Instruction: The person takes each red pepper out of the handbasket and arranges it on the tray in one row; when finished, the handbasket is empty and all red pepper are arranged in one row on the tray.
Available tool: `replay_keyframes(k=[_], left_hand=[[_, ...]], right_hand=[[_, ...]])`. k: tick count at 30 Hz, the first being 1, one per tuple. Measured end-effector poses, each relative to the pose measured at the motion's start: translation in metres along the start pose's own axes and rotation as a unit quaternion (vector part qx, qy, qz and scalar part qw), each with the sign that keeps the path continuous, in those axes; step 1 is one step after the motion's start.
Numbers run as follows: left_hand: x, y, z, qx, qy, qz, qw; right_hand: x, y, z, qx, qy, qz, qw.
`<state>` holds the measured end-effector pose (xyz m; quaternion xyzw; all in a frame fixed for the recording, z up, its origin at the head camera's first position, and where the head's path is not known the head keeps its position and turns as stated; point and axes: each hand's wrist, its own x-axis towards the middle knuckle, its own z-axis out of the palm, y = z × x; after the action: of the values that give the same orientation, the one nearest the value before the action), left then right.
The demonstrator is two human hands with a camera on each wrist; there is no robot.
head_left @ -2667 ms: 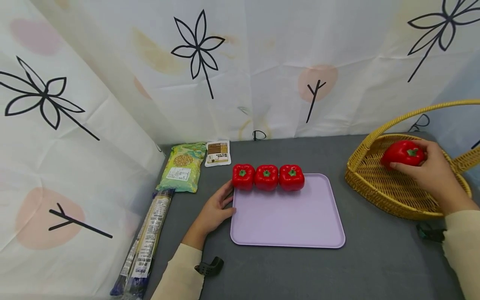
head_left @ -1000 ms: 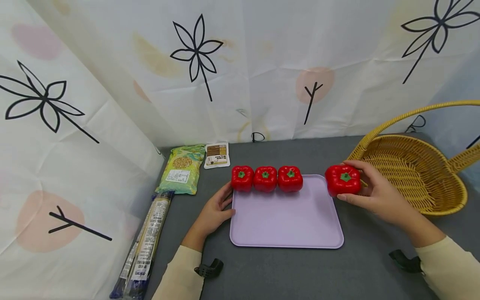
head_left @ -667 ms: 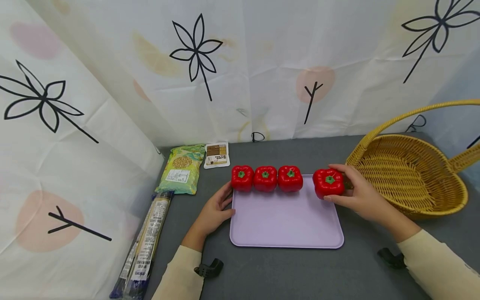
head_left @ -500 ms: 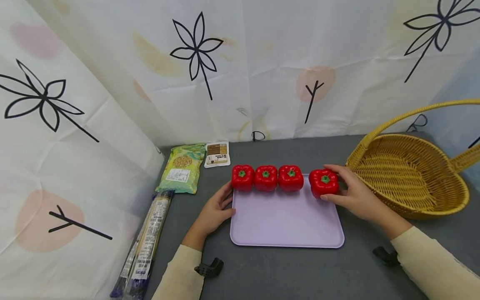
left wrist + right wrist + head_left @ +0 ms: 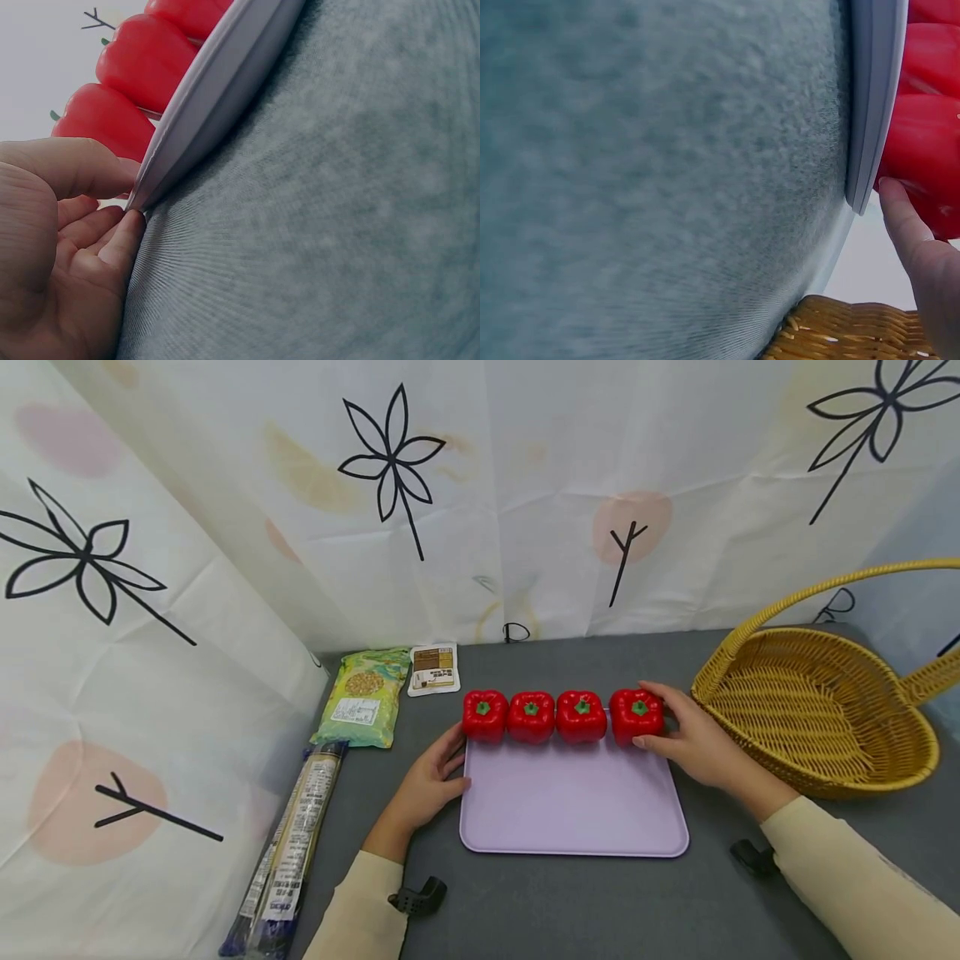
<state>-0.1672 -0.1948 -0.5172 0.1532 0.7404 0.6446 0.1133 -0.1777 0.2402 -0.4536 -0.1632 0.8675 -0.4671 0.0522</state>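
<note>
My right hand (image 5: 693,739) grips a red bell pepper (image 5: 633,717) with a green stem at the back right corner of the lilac tray (image 5: 577,802), thumb in front and fingers behind. In the right wrist view a fingertip (image 5: 889,187) presses the pepper's side close above the tray rim. Three more red bell peppers (image 5: 532,717) stand side by side along the tray's back edge, just left of the held one. My left hand (image 5: 427,781) holds the tray's left edge; in the left wrist view its thumb (image 5: 97,171) and fingertips meet at the rim.
A yellow wicker basket (image 5: 810,710) with a tall handle stands at the right, close behind my right hand. At the left lie a green-yellow food bag (image 5: 363,697), a small white-brown packet (image 5: 434,669) and long wrapped packages (image 5: 292,843). A printed curtain (image 5: 555,527) hangs behind the table.
My right hand has carried the bell pepper leftward from the basket to the tray's back right corner, beside the other peppers. My left hand has stayed at the tray's left edge.
</note>
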Motion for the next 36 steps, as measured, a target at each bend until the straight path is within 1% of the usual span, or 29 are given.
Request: replay_keyframes(k=[12,19,27,30,36], left_hand=[[-0.002,0.002,0.002,-0.001,0.007,-0.01,0.9999],[-0.001,0.003,0.002,0.0,0.006,-0.008,0.9999],[0.0,0.002,0.001,0.001,0.004,-0.007,1.0],[0.0,0.002,0.001,-0.001,0.003,-0.005,1.0],[0.003,-0.002,-0.001,-0.007,0.003,-0.002,1.0]], right_hand=[[0.014,0.003,-0.001,-0.001,-0.006,0.011,1.0],[0.015,0.005,-0.003,0.014,-0.011,0.022,1.0],[0.013,0.005,-0.002,0.039,-0.016,0.009,0.999],[0.012,0.003,-0.003,0.032,-0.009,0.004,0.999],[0.011,-0.005,-0.007,-0.001,0.011,-0.025,1.0]])
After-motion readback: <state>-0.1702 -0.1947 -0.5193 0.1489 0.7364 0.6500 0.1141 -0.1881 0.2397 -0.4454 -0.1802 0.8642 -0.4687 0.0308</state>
